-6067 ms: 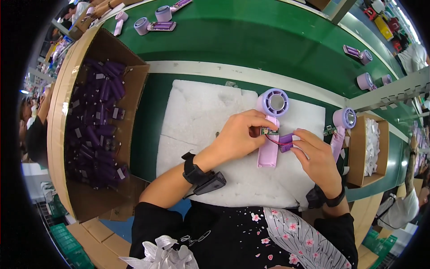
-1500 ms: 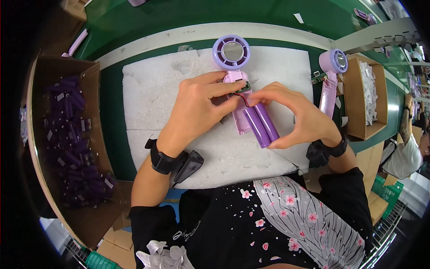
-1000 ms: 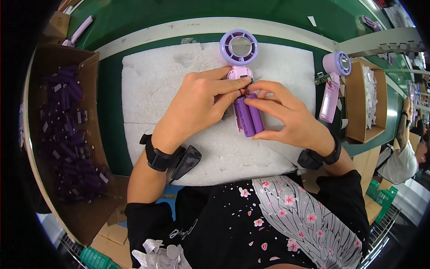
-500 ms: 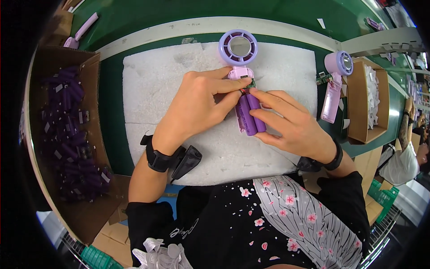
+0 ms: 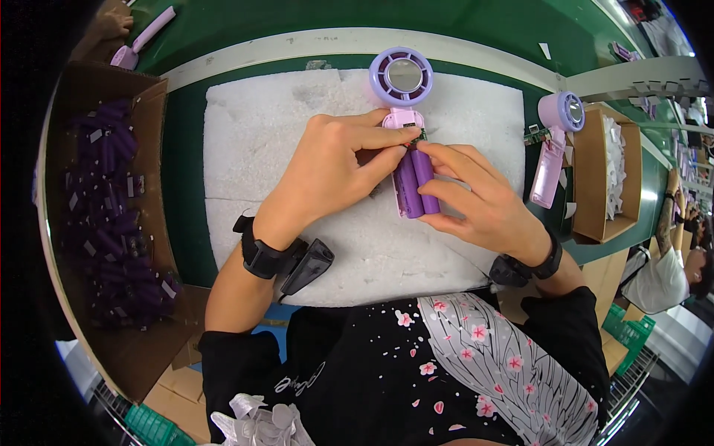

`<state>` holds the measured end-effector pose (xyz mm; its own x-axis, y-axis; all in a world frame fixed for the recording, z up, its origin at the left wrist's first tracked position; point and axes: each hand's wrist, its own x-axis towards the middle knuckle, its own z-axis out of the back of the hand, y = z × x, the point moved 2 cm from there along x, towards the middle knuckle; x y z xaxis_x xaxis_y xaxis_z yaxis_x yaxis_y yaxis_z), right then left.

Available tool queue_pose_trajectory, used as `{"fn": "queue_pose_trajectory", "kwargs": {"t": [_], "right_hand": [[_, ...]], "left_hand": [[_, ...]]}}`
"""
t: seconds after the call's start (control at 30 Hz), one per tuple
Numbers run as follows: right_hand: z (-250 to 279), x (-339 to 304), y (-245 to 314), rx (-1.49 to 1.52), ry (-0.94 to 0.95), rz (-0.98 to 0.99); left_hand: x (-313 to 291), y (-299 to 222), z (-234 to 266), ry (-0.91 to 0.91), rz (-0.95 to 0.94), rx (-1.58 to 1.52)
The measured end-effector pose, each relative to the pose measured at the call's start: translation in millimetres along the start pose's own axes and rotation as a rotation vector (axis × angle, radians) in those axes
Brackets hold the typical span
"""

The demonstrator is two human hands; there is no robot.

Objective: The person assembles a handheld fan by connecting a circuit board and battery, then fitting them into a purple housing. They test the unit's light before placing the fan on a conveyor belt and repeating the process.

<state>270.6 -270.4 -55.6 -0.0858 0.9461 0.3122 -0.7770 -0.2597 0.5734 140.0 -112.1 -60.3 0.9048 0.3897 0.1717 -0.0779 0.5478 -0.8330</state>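
A handheld fan [image 5: 401, 77] with a round lilac head and an opened pink handle lies on a white foam pad [image 5: 245, 149]. Two purple battery cells [image 5: 416, 186] sit side by side along the handle. With thumb and index finger, my left hand [image 5: 327, 163] pinches at a small green circuit board [image 5: 421, 137] at the handle's upper end. My right hand [image 5: 483, 193] has its index fingertip at the top of the cells, and its other fingers press along their right side. My fingertips partly hide the board.
At the left stands a cardboard box [image 5: 160, 134] holding many purple battery cells [image 5: 111, 223]. A second opened fan [image 5: 550, 152] lies right of the pad, beside a carton [image 5: 595, 186] of white pieces. Another pink fan part [image 5: 141, 41] lies at the far left; co-workers are at the right.
The fan and both hands have shifted slightly, and the battery cells sit a little higher and straighter in the handle. A person's hand now shows at the far left.
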Motion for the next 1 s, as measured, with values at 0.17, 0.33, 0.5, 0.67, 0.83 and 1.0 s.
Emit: {"fn": "queue_pose_trajectory", "kwargs": {"t": [0.17, 0.33, 0.5, 0.67, 0.83, 1.0], "right_hand": [[-1.7, 0.1, -1.5, -0.012, -0.015, 0.012], [-1.1, 2.9, 3.0, 0.044, -0.052, -0.103], [1.4, 3.2, -10.9, 0.119, -0.039, -0.109], [7.9, 9.1, -21.3, 0.260, 0.012, -0.067], [6.9, 9.7, -20.1, 0.279, 0.013, -0.055], [7.0, 5.6, -10.8, 0.224, 0.028, -0.087]], "left_hand": [[1.3, 1.8, 2.7, 0.043, 0.091, -0.049], [0.0, 8.3, 1.7, 0.080, 0.115, -0.093], [-0.7, 12.5, -1.1, 0.117, 0.190, -0.181], [3.6, 14.8, -4.9, 0.048, 0.085, -0.226], [2.5, 11.9, -2.8, 0.139, 0.156, -0.249], [0.9, 11.4, -2.5, 0.129, 0.163, -0.239]]}}
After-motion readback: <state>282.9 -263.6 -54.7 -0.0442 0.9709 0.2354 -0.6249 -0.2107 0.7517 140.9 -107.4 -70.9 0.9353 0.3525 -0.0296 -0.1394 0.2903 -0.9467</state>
